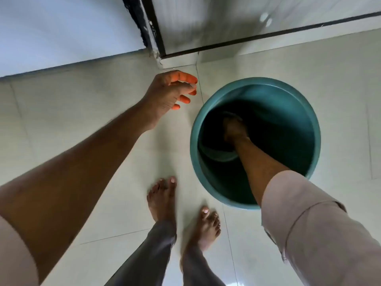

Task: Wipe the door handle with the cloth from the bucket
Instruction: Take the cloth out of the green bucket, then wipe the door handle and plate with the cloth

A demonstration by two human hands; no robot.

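Note:
A teal bucket (pixel 195 129) stands on the tiled floor, right of centre. My right hand (pixel 235 131) reaches deep inside it, down near the dark bottom. A pale greyish shape (pixel 232 116) shows at its fingertips; it may be the cloth, but the shadow and blur keep me from telling whether the fingers grip it. My left hand (pixel 171 91) hovers over the floor just left of the bucket, with its fingers spread and nothing in it. The door handle is out of view.
The bottom of a door (pixel 226 21) with a dark frame (pixel 152 23) lies at the top, beyond the bucket. A white wall (pixel 61 27) runs along the upper left. My bare feet (pixel 165 199) stand on pale glossy tiles just below the bucket.

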